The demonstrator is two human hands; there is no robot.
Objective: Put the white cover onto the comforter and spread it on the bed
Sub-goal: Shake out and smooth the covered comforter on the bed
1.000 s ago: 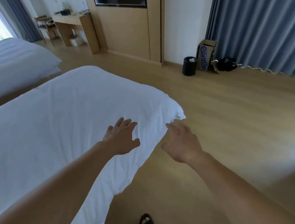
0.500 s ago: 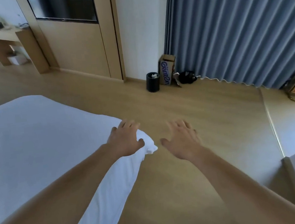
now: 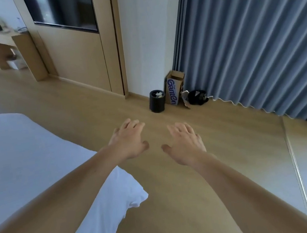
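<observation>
The white covered comforter (image 3: pixel 25 161) lies spread over the bed at the left, its near corner hanging off the edge at lower centre. My left hand (image 3: pixel 130 140) hovers over the wooden floor just past that corner, fingers spread and holding nothing. My right hand (image 3: pixel 185 143) is beside it to the right, also over the floor, fingers loosely spread and empty. Neither hand touches the comforter.
A black bin (image 3: pixel 156 101), a cardboard box (image 3: pixel 175 90) and a dark bag (image 3: pixel 197 97) sit by the wall ahead. Blue curtains (image 3: pixel 245 38) hang at the right. A wooden desk (image 3: pixel 5 47) stands far left. A light mat edge (image 3: pixel 296 167) runs along the floor at right.
My left hand has lifted off the comforter's corner and now hangs over the floor. The view has swung right, so the bed sits further left and lower.
</observation>
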